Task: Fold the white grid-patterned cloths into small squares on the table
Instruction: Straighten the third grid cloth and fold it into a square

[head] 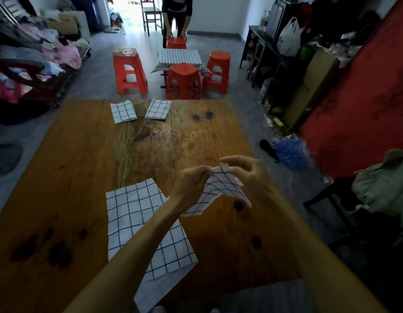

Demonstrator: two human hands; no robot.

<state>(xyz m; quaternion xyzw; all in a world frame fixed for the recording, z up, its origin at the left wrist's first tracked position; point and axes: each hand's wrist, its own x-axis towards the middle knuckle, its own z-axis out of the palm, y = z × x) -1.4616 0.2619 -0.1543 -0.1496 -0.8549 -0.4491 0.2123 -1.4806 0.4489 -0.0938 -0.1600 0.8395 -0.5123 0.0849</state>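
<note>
A white grid-patterned cloth (221, 190) hangs above the wooden table (87, 168), held up between both hands. My left hand (189, 186) pinches its upper left edge, and my right hand (243, 170) pinches its top corner. A larger grid cloth (137, 218) lies flat on the table under my left forearm and reaches over the near edge. Two small folded grid cloths rest at the far edge, one on the left (123, 111) and one beside it on the right (158, 109).
Beyond the table stand several red plastic stools (183, 82) around a small table with a checked cover (179, 57); a person bends over the far stool. Clothes pile on a sofa (35, 53) at left. A chair with a green garment (383, 188) is at right.
</note>
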